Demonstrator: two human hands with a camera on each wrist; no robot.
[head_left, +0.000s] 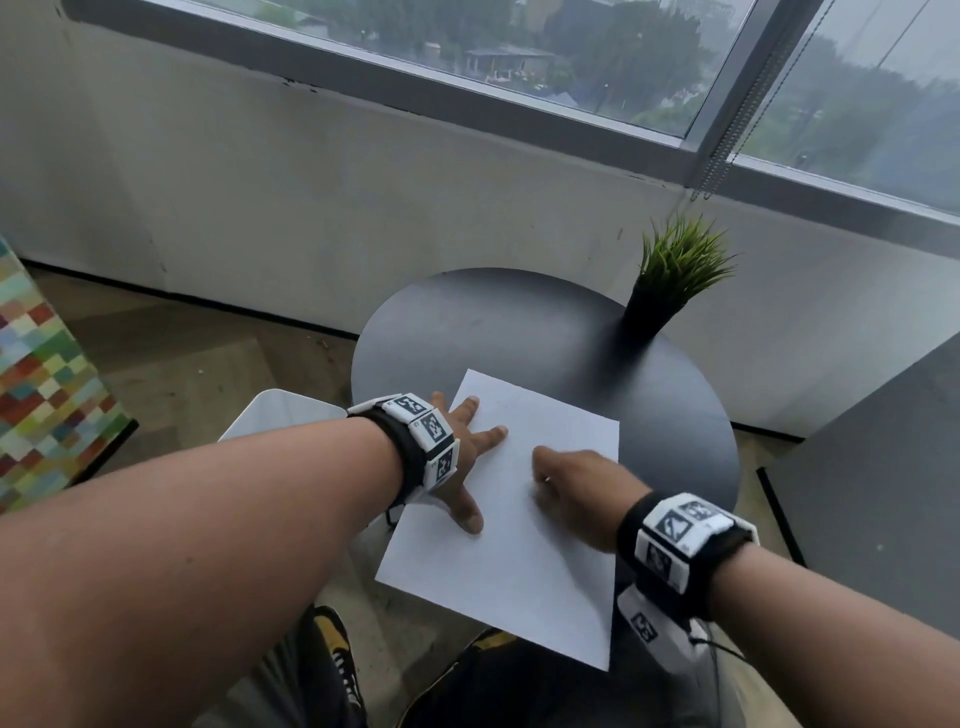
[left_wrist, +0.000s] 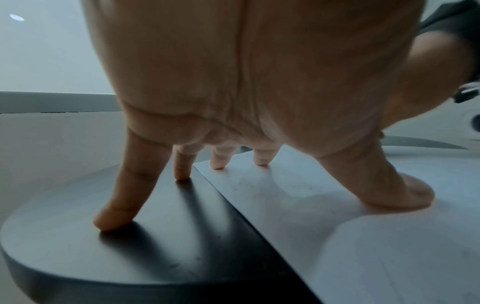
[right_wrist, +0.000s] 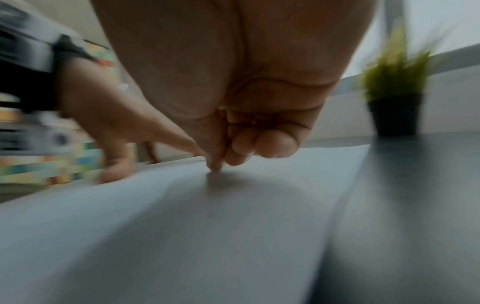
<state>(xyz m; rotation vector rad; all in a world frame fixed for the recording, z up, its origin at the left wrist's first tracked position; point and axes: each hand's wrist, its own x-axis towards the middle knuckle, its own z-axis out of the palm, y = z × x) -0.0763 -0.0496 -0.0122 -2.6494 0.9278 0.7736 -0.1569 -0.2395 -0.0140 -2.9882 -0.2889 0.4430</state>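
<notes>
Left grip (head_left: 464, 470) lies wide open, fingers straight and splayed, pinning the left edge of the sheet of paper (head_left: 519, 571) without closing on it. Right grip (head_left: 571, 493) is curled up, holding nothing, its knuckles over the middle of the sheet.

From the head view the paper lies flat on the round dark counter (head_left: 493, 322), its near end hanging out past the counter's rim above the person's lap. A potted plant (head_left: 670, 280) stands at the far right of the counter, well apart from the paper.

Only the left wrist view shows how the left fingers divide: the two outer fingertips (left_wrist: 111, 222) stand on the bare counter (left_wrist: 130, 257), while two more and the thumb (left_wrist: 410, 193) press on the paper (left_wrist: 363, 246).

The right wrist view, though blurred, shows what the knuckles hide from above: forefinger and thumb tips (right_wrist: 214, 166) meet and touch down on the sheet (right_wrist: 182, 226), the other fingers tucked into the palm.
</notes>
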